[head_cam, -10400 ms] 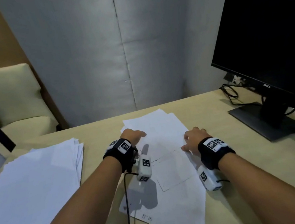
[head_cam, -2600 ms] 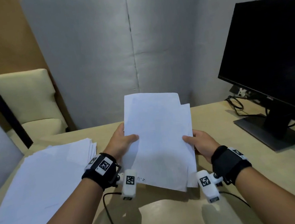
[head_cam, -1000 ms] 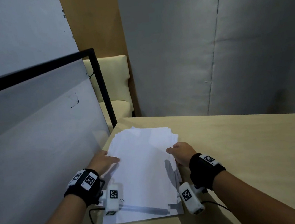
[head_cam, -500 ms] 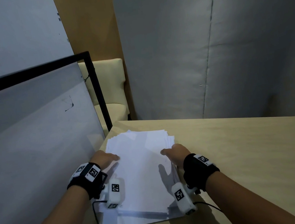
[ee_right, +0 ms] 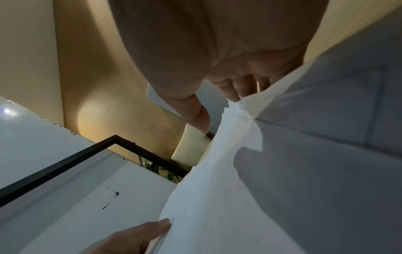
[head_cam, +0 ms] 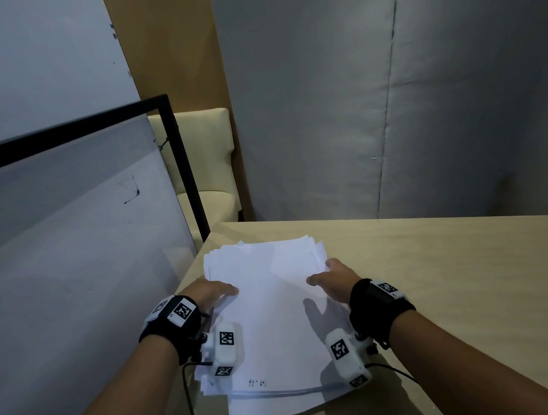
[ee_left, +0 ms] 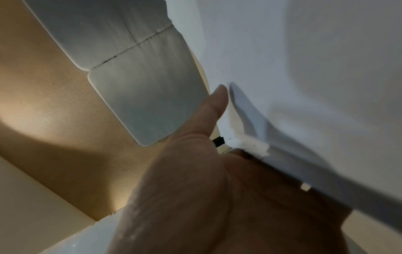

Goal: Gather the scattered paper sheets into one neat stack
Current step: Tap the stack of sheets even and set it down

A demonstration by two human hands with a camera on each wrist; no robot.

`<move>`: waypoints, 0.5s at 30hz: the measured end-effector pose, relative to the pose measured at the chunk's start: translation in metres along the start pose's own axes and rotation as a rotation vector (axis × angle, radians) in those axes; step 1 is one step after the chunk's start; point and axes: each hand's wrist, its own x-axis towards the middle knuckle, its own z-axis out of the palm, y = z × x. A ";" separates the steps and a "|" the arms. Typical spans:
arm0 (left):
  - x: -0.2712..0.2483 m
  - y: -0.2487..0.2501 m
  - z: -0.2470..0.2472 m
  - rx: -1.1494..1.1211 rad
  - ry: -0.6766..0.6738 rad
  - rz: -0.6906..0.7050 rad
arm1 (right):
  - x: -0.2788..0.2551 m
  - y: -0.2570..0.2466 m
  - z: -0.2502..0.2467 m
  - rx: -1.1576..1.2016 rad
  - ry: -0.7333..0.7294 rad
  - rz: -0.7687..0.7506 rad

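Paper stack (head_cam: 271, 311) is held on the table (head_cam: 465, 287).
Its sides are grasped by left hand (head_cam: 207, 293) and right hand (head_cam: 335, 279).

Light wooden table (head_cam: 465, 287), white paper stack (head_cam: 273, 328) near its left edge

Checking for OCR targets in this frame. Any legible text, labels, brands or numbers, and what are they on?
No readable words in any view.
Small dark print near the front edge of the top sheet of the paper stack: too small and blurred to read.
Black-and-white square marker codes on the wrist bands and wrist cameras: patterns, not text.
Dark scribble on the whiteboard: a mark, not a letter.
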 end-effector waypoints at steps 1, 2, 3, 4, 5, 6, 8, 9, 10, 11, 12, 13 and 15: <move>0.000 0.000 0.001 0.004 -0.002 0.003 | -0.001 0.000 0.000 0.018 0.002 -0.002; -0.001 0.000 0.003 0.028 0.000 0.009 | -0.002 -0.001 0.000 0.028 0.008 -0.009; -0.003 0.001 0.004 0.057 0.010 0.006 | -0.001 0.000 0.000 0.032 0.013 -0.006; -0.005 0.002 0.004 0.078 0.022 0.013 | -0.002 0.000 0.000 0.034 0.019 -0.004; -0.004 0.002 0.005 0.088 0.030 0.012 | -0.002 0.000 0.000 0.040 0.023 -0.001; -0.003 0.002 0.005 0.083 0.036 0.019 | -0.003 -0.001 0.000 0.046 0.026 0.001; -0.005 0.005 0.004 0.061 0.027 0.029 | -0.003 -0.001 0.000 0.057 0.033 0.000; -0.005 0.007 0.003 0.035 0.025 0.029 | -0.003 -0.002 0.000 0.059 0.035 0.002; -0.007 0.009 0.002 0.007 0.016 0.031 | -0.004 -0.002 0.000 0.058 0.036 0.003; -0.007 0.010 0.001 -0.011 0.008 0.031 | -0.004 -0.003 0.000 0.062 0.034 0.002; -0.007 0.011 0.001 -0.023 0.003 0.033 | -0.005 -0.002 0.000 0.066 0.030 0.003; -0.007 0.011 0.001 -0.038 0.003 0.024 | -0.004 -0.002 -0.001 0.072 0.026 0.003; -0.007 0.010 0.002 -0.081 0.001 0.000 | -0.005 -0.001 -0.001 0.080 0.019 0.001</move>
